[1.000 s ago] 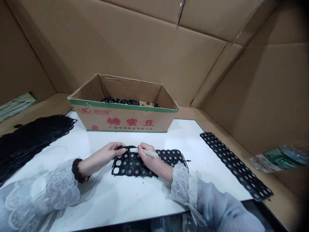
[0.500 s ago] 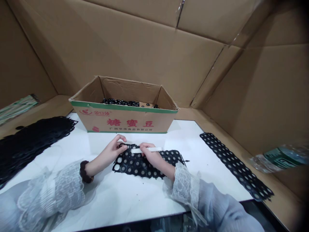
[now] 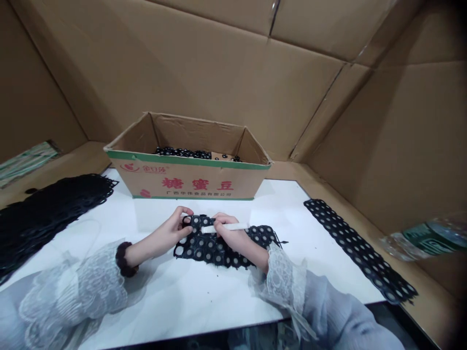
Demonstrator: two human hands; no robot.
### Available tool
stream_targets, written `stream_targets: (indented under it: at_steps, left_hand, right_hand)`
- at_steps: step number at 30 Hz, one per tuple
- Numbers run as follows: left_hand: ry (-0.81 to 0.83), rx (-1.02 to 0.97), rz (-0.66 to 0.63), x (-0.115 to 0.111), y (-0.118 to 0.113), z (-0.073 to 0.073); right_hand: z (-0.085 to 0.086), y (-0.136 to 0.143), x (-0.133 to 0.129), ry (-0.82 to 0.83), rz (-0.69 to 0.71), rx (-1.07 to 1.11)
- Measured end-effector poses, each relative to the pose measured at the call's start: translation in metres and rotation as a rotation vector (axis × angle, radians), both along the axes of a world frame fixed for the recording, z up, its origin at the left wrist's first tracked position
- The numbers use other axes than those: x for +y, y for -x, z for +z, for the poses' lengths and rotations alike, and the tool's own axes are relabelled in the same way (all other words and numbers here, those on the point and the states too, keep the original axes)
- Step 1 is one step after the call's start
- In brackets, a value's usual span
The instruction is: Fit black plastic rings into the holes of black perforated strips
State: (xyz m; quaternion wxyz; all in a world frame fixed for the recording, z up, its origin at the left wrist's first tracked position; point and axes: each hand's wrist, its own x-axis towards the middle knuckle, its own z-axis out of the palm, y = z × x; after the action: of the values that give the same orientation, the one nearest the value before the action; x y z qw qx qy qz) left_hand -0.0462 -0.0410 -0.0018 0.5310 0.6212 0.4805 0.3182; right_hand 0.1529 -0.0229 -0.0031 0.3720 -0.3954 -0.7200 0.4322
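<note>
The person near me has the left hand (image 3: 170, 231) closed in a small pinch, with the thumb and fingers on the far left corner of a flat black sheet with rows of pale round spots (image 3: 207, 244). The sheet lies between the two hands and runs on under the right hand (image 3: 230, 234). That hand is curled tight around a thin white stick (image 3: 237, 226), and the stick's left end sits over the sheet. Under both hands is a smooth white board (image 3: 178, 296).

Past the hands stands a brown cardboard box with green edges and red writing (image 3: 189, 176), with lots of little black rings (image 3: 182, 152) in it. Well to the left of the left hand is a big pile of black lacy sheets (image 3: 54, 209). Well to the right of the right hand lies a long black strip with pale round spots (image 3: 359, 250). Even farther right is a clear plastic bottle with a green label (image 3: 428, 239), lying on its side.
</note>
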Motion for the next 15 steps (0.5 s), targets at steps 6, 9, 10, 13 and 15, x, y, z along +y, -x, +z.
stream_targets:
  at_steps: [6,9,10,13,15]
  left_hand:
    - [-0.059,0.036,0.067,-0.005,-0.005,0.005]
    - [-0.095,0.072,0.06,-0.003,-0.002,0.001]
    - [-0.094,0.077,0.052,-0.002,-0.001,0.0]
    - [-0.046,0.046,0.025,0.002,0.001,0.0]
    - [0.002,-0.001,-0.018,0.004,0.001,0.0]
  right_hand:
    - [-0.011,0.008,-0.001,-0.236,-0.072,-0.222]
    - [-0.013,0.009,-0.001,-0.354,-0.099,-0.326]
    - [-0.013,0.009,0.0,-0.365,-0.11,-0.317]
    - [-0.011,0.007,0.002,-0.313,-0.152,-0.215]
    - [-0.009,0.007,0.003,-0.219,-0.169,-0.141]
